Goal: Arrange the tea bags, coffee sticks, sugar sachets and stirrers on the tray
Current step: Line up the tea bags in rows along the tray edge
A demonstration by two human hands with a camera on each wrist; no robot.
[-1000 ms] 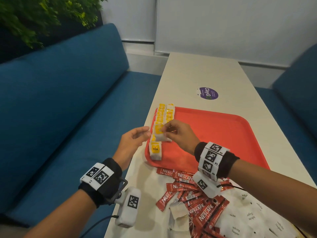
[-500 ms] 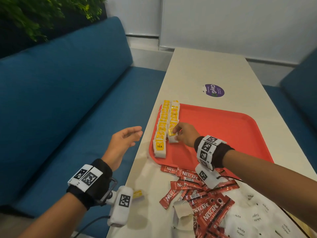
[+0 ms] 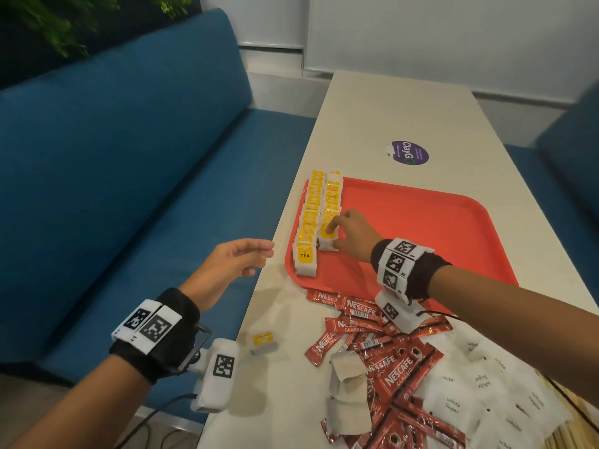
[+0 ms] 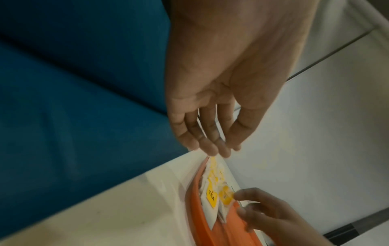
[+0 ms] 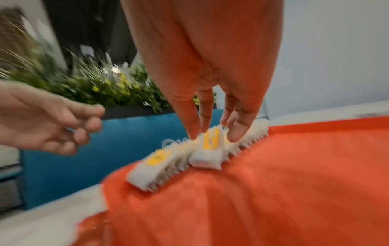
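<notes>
Tea bag (image 3: 328,238) on tray (image 3: 421,228), pinched in right grip (image 3: 351,236); left grip (image 3: 227,270) spread.

Blue sofa (image 3: 129,176) flanks a cream table (image 3: 405,118) under a white wall (image 3: 453,37).

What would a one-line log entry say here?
right hand: pinches tea bag on red tray | left hand: open, empty | coffee sticks: off tray

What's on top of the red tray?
On the red tray stand two rows of tea bags along its left edge. The right hand pinches the nearest bag of the inner row, hiding part of it. The rest looks bare.
</notes>
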